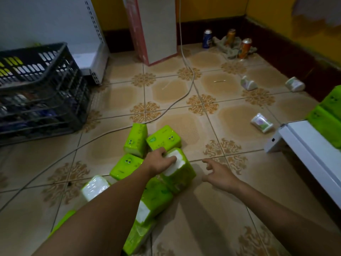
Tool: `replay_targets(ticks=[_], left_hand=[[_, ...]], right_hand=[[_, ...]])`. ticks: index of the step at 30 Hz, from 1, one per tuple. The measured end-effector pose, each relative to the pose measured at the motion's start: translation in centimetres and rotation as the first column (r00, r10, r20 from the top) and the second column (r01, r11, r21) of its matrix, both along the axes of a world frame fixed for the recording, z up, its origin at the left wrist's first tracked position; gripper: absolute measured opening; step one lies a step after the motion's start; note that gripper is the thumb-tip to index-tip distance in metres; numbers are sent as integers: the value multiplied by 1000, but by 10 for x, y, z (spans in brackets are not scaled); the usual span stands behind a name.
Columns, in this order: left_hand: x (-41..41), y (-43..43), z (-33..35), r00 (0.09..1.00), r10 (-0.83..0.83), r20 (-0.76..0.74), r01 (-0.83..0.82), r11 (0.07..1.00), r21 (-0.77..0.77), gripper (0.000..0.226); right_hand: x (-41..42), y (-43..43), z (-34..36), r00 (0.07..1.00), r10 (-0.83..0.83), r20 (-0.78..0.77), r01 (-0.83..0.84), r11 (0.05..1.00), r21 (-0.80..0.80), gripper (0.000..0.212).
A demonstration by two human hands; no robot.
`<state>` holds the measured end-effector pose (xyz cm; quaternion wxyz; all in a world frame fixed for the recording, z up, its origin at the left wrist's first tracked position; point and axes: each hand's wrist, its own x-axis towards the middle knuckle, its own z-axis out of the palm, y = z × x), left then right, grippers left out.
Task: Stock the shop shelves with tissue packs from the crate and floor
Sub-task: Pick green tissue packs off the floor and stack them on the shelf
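Gripping with the left hand point(160, 161) the white papery end of a boxy, glossy green tissue pack point(182, 176), upright on the tiled floor point(212, 209). Holding the right hand point(219, 177) loose and splayed just right of it, touching nothing. Beyond and below the left hand, a heap of more plastic-wrapped packs point(135, 141).

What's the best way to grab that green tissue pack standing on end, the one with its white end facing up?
By its upper end, coming from above. The upright pack stands with its white end up, and neighbouring packs crowd its left and near sides. The left hand grips it there. Its right side, facing the open right hand, looks free for a second hold.
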<state>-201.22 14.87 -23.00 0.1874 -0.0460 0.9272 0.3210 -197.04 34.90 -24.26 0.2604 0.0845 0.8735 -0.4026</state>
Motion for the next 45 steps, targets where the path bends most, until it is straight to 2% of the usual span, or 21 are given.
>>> replay_targets(ticks=[2, 4, 5, 7, 9, 12, 14, 16, 17, 19, 21, 24, 26, 28, 30, 32, 35, 37, 40, 43, 45], left_hand=[[0, 11, 4, 996, 78, 43, -82, 991, 107, 17], [2, 22, 10, 974, 116, 193, -163, 954, 251, 28], [2, 29, 13, 965, 98, 245, -170, 941, 292, 37], [1, 46, 22, 975, 9, 221, -79, 948, 309, 43], [2, 69, 37, 982, -66, 177, -10, 917, 398, 32], [6, 100, 59, 972, -94, 214, -52, 806, 589, 13], [6, 112, 65, 966, -62, 251, -146, 670, 728, 18], [7, 118, 71, 953, 25, 301, -274, 486, 830, 23], [7, 120, 72, 956, 69, 286, -284, 464, 839, 25], [7, 124, 70, 977, 111, 183, -212, 619, 756, 37], [10, 125, 66, 984, 40, 175, -144, 761, 633, 60], [17, 128, 68, 946, -162, 279, -63, 755, 652, 70], [20, 134, 70, 950, -202, 239, -21, 720, 694, 62], [21, 140, 69, 982, -144, 123, 22, 730, 684, 55], [21, 146, 69, 993, -113, -39, 113, 778, 618, 51], [20, 153, 70, 978, -97, -187, 186, 812, 553, 51], [19, 169, 77, 959, -20, -284, 185, 800, 570, 51], [21, 186, 83, 941, 13, -338, 204, 774, 599, 50], [25, 213, 94, 910, 1, -416, 281, 736, 617, 60], [28, 233, 106, 884, -77, -461, 376, 704, 603, 75], [33, 247, 115, 842, -123, -525, 447, 702, 554, 76]], right_hand=[[1, 6, 4, 971, -205, 124, 223, 961, -162, 52], [1, 10, 11, 887, -348, 304, 444, 825, -349, 43], [1, 14, 16, 853, -357, 380, 503, 756, -418, 43], [3, 21, 22, 823, -329, 463, 552, 656, -515, 51], [5, 29, 27, 796, -341, 500, 599, 562, -571, 58], [8, 44, 36, 736, -467, 491, 672, 410, -617, 48], [11, 56, 45, 679, -573, 459, 704, 329, -630, 34], [14, 70, 53, 644, -650, 405, 707, 301, -640, 22], [15, 76, 57, 633, -673, 382, 700, 288, -653, 20], [19, 89, 65, 629, -694, 352, 668, 250, -701, 21], [23, 100, 70, 627, -695, 352, 649, 216, -730, 22], [26, 110, 70, 631, -689, 356, 630, 188, -753, 28], [27, 116, 69, 623, -721, 305, 609, 201, -767, 46], [27, 120, 69, 568, -801, 187, 598, 246, -763, 61], [26, 125, 71, 517, -854, -65, 597, 413, -688, 54], [26, 125, 78, 551, -779, -300, 564, 612, -554, 49], [36, 125, 99, 616, -625, -479, 460, 779, -425, 67], [45, 130, 111, 630, -466, -621, 408, 879, -246, 83], [59, 149, 128, 603, -340, -721, 430, 901, -65, 81], [76, 170, 147, 546, -305, -781, 518, 855, 28, 69], [90, 184, 157, 483, -274, -831, 572, 818, 63, 67]])
